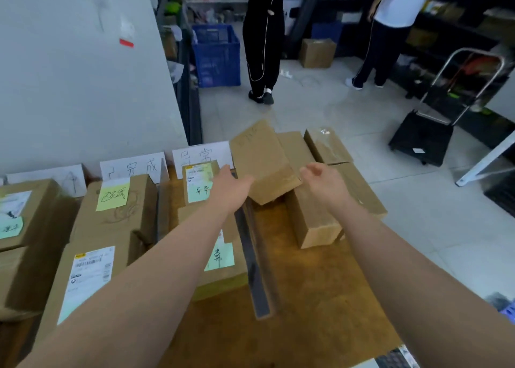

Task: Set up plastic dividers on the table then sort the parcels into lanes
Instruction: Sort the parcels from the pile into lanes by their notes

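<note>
The left hand [231, 184] is open. Its fingers look straight and touch the left side of a tilted cardboard box [262, 161], and their tips are hidden behind it. The right hand [323, 184] is open too, with loose fingers, just beside the right corner of that box. I cannot tell if it touches. So the tilted box sits between the two hands, with one corner pointing down.

Under the right hand lies a long box [312, 220] on the brown desk [306, 298]. Past the right hand is a taped box [327, 145].

Below the left hand a dark plastic divider [255, 256] runs along the desk. Another divider [161, 214] stands further to the left of the left hand. Between the two dividers is a box with a green note [199, 184], just beside the left hand. Left of that divider is a box with a yellow note [114, 200]. White paper signs [133, 170] stand by the wall behind these boxes.
</note>
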### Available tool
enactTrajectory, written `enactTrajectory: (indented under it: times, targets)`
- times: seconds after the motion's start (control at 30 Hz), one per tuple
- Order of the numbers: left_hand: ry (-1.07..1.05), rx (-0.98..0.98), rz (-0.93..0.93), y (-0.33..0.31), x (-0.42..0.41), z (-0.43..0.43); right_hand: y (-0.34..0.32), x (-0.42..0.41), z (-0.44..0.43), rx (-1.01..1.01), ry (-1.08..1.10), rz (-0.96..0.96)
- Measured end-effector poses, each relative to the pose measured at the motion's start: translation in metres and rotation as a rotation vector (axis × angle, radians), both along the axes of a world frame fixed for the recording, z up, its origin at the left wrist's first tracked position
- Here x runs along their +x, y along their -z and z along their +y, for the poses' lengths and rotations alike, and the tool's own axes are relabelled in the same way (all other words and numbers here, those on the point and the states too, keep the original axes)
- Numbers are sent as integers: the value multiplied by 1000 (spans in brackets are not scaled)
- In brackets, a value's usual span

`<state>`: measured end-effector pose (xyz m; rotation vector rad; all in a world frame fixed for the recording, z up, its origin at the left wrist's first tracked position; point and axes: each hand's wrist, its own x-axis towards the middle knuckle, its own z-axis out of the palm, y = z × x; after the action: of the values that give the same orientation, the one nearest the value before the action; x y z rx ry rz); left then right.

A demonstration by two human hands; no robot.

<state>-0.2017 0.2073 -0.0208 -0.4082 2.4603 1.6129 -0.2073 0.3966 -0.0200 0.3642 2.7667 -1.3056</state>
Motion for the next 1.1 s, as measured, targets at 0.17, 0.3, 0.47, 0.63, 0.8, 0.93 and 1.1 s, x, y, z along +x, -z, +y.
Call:
enactTrajectory:
  times: [0.17, 0.3, 0.47, 0.63, 0.8, 0.93, 1.1]
  targets:
    - [-135, 91, -124, 10, -45, 26, 6, -50, 15, -100, -59, -124]
    - [-211, 87, -194, 17, -69, 41, 17, -78, 21, -135, -99, -235]
    - [-252, 121, -208, 34, -84, 50, 33, -93, 27, -143, -204, -319]
    - [-292, 125, -152, 35, -86, 56, 36, -95, 33, -358, -146, -312]
    - [-257, 147, -53, 18, -82, 61, 26, -98, 43, -678, -78, -242]
    - [-191, 282, 2, 2, -74, 77, 8, -102, 56, -745, -79, -156]
    - [-168, 523, -73, -17, -61, 94, -9, -98, 77, -818, -107, -118]
